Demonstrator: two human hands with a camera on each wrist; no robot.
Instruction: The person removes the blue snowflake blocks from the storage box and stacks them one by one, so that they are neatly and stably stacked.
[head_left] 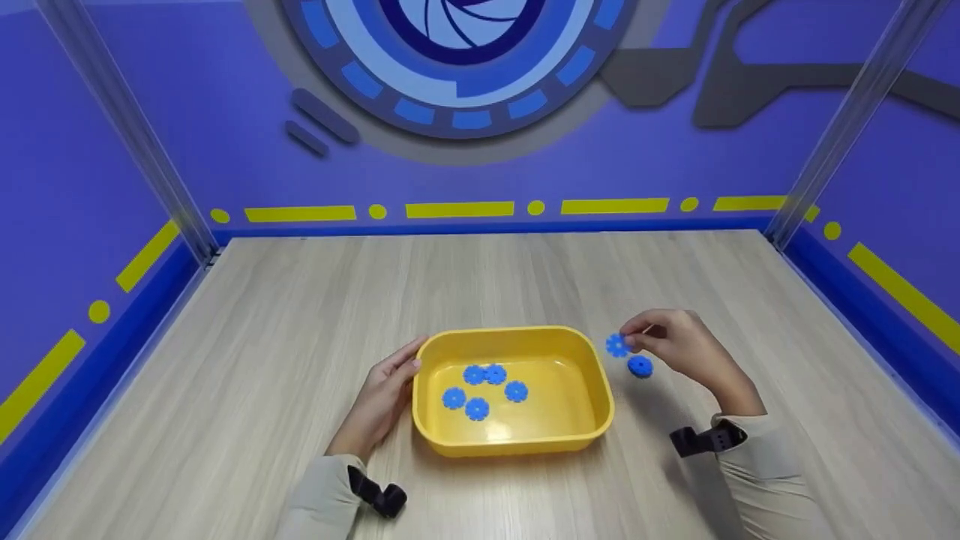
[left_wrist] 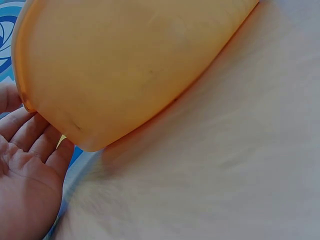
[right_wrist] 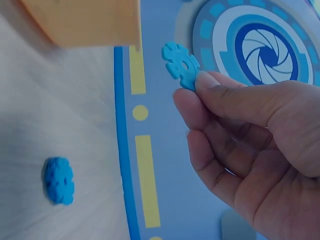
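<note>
A yellow plastic bin (head_left: 517,447) stands on the table, with several blue notched plastic discs (head_left: 477,409) lying flat on its floor. My left hand (head_left: 384,394) grips the bin's left wall, thumb at the rim and the other fingers against the outside, as the left wrist view (left_wrist: 30,175) also shows. Off the bin's right side, my right hand (head_left: 679,346) pinches one blue notched disc (right_wrist: 176,62) by its edge between thumb and index finger. Below that hand a small stack of blue notched discs (head_left: 640,366) sits on the table.
The wood-grain table (head_left: 315,300) is enclosed by blue-purple printed panels (head_left: 225,150) at the back and both sides. Metal corner posts (head_left: 840,127) rise at the back corners. A black wrist camera (head_left: 709,439) is strapped over each sleeve.
</note>
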